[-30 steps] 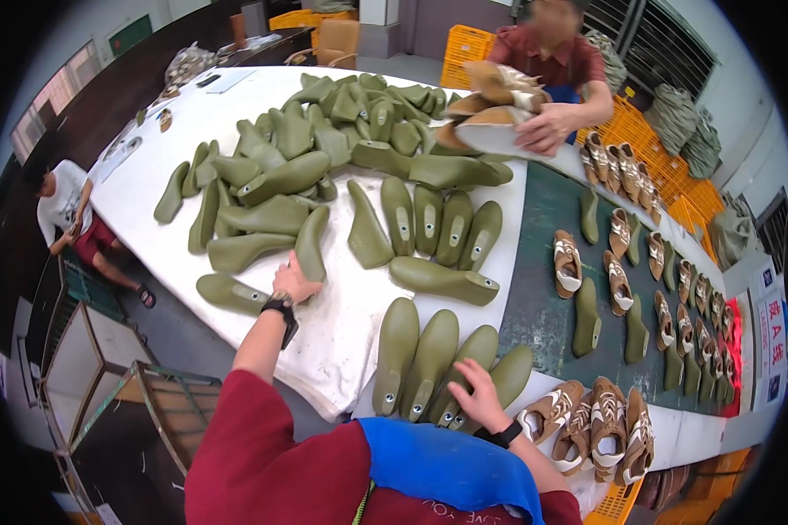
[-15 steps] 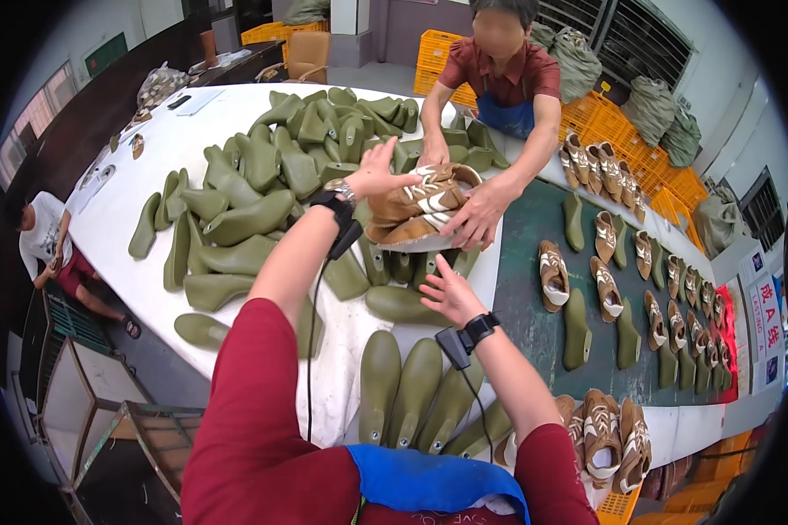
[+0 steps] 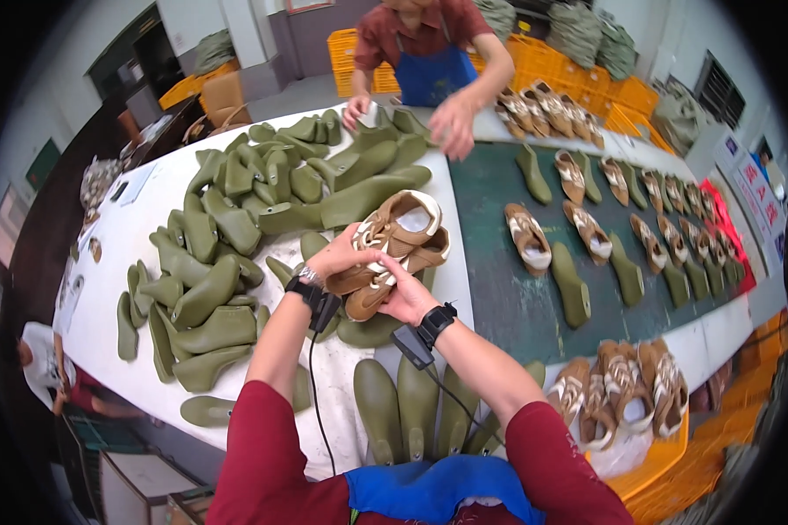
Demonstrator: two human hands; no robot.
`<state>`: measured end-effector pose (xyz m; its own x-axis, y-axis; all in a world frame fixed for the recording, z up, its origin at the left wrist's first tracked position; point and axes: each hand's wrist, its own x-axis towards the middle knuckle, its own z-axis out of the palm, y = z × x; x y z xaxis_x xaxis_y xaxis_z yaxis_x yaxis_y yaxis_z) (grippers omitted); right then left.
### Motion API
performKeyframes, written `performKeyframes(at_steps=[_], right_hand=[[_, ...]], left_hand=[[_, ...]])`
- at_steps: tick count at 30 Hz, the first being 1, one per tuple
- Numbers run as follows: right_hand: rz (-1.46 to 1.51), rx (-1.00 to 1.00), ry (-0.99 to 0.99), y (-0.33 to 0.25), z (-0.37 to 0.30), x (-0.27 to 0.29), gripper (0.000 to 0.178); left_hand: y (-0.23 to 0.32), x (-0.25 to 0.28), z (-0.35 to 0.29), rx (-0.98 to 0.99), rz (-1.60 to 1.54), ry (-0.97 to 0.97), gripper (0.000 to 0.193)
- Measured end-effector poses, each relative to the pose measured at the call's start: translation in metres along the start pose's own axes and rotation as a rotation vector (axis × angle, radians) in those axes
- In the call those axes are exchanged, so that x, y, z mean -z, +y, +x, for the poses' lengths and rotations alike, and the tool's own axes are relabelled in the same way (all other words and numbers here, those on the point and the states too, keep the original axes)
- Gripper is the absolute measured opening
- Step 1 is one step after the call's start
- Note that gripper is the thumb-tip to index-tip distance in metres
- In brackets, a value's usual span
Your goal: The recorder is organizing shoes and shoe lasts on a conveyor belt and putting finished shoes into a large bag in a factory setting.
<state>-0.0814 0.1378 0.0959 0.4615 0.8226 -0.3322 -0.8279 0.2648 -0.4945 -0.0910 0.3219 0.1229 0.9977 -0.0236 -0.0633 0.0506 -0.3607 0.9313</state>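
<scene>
Both my hands hold a small bunch of tan sneakers [image 3: 410,218] with white laces and trim, above the white table. My left hand [image 3: 346,257] grips it from the left, thumb across the side. From below and right, my right hand [image 3: 406,297] is wrapped round it; some of its fingers are hidden. How many sneakers I hold is hard to tell. Beneath and left of my hands lies a big heap of olive-green shoe lasts [image 3: 228,223]. Several more lasts [image 3: 379,404] stand in a row right in front of me.
Across the table a co-worker in a blue apron [image 3: 436,77] has one blurred hand [image 3: 453,127] over the heap's far edge. Sneakers and lasts line the green conveyor belt [image 3: 490,280] at right. More sneakers [image 3: 626,381] sit over an orange crate [image 3: 670,451] at lower right.
The sneakers have passed from the co-worker's hands into mine and come nearer to me. My hands have closed on them. The co-worker's hands have drawn back, and my view has shifted.
</scene>
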Motion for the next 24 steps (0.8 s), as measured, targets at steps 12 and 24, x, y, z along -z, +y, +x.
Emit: performKeyframes(at_steps=[12,24], right_hand=[[-1.152,0.51,-0.017,-0.028,-0.308,0.023,0.046],[-0.415,0.24,0.515,0.101,-0.362,0.156,0.053]], left_hand=[[0.179,-0.174,-0.105,-0.5,0.13,-0.145,0.084],[0.252,-0.406,-0.073,-1.226,0.912,-0.862,0.066]])
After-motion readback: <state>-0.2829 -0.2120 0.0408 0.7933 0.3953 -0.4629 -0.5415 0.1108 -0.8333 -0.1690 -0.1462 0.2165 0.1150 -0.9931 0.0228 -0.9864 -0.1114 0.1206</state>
